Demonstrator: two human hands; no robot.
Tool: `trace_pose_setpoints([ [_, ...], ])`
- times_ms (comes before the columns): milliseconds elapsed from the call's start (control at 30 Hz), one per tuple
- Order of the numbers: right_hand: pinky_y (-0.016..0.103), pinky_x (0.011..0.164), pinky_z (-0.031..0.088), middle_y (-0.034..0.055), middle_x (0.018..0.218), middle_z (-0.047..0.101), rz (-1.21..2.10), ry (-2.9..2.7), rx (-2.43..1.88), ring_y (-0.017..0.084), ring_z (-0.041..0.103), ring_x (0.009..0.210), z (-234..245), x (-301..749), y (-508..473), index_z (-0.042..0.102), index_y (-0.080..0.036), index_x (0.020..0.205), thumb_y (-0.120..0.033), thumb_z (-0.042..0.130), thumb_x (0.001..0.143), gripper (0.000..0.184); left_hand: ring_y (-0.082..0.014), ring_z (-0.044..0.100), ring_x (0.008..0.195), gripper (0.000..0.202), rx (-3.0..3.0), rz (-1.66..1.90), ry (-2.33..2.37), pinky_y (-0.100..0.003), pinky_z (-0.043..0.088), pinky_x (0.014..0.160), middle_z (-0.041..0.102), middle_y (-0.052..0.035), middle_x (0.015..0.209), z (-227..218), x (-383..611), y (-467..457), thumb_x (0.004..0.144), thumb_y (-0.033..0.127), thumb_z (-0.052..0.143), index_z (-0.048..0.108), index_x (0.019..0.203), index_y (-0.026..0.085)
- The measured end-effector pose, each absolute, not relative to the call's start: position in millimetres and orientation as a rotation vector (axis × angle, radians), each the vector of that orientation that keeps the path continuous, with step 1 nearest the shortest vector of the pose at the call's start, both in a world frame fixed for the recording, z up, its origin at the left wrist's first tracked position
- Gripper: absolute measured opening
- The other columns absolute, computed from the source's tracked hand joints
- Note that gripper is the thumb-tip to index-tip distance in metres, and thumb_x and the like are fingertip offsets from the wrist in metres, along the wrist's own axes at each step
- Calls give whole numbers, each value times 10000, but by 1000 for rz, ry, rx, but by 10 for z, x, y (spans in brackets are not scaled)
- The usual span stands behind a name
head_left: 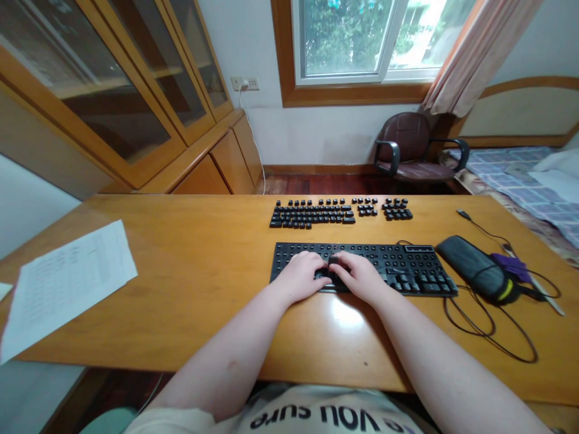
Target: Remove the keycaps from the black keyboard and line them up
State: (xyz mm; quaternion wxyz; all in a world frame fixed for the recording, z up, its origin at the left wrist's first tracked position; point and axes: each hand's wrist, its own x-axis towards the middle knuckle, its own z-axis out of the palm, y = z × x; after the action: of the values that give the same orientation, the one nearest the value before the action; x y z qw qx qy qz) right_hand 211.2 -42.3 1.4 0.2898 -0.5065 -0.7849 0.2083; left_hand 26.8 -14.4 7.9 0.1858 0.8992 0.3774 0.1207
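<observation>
Your L hand (301,278) + R hand (362,278), fingers curled, pinch black keycap (333,261) over keyboard (407,265) (loose keycaps (312,214) behind).

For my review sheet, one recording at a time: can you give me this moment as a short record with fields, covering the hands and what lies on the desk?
setting: wooden desk, chair beyond it
left hand: on the keyboard, near rows
right hand: beside it, both meeting at a black key
grip: hidden by fingers, cannot tell
keyboard state: many key seats bare, some keys in place at its right end
loose keys: in rows beyond the keyboard
left side: sheet of paper
right side: black pouch, looped cable
</observation>
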Motion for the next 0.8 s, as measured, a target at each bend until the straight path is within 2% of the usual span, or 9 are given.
trace_pose_setpoints([
  [200, 307, 730, 484, 64, 918, 687, 419, -2246, -1222, 191, 624, 824, -19, 2102, -459, 630, -215, 947, -252, 481, 879, 167, -211, 539, 908, 192, 2548, 370, 1023, -343, 428, 830, 632, -35, 920, 55, 284, -140, 777, 380, 603, 650, 879, 224],
  [333, 291, 701, 473, 55, 846, 683, 380, -2288, -1235, 181, 617, 777, -2, 2105, -472, 622, -198, 922, -257, 488, 878, 153, -208, 539, 906, 176, 2550, 397, 1002, -348, 424, 842, 633, -36, 921, 31, 293, -145, 771, 344, 606, 643, 871, 203],
  [567, 287, 635, 430, 65, 719, 670, 57, -2443, -1147, 173, 594, 651, 4, 2102, -538, 610, -164, 876, -257, 446, 900, 189, -197, 563, 911, 138, 2508, 476, 940, -330, 417, 866, 663, -29, 910, 0, 317, -146, 729, 209, 623, 646, 863, 189],
  [800, 273, 610, 428, 64, 703, 663, 43, -2296, -1199, 167, 597, 620, -77, 2111, -532, 588, -165, 812, -252, 431, 907, 203, -191, 587, 879, 156, 2486, 479, 897, -321, 417, 842, 685, -41, 880, -37, 326, -108, 783, 309, 614, 675, 853, 183],
])
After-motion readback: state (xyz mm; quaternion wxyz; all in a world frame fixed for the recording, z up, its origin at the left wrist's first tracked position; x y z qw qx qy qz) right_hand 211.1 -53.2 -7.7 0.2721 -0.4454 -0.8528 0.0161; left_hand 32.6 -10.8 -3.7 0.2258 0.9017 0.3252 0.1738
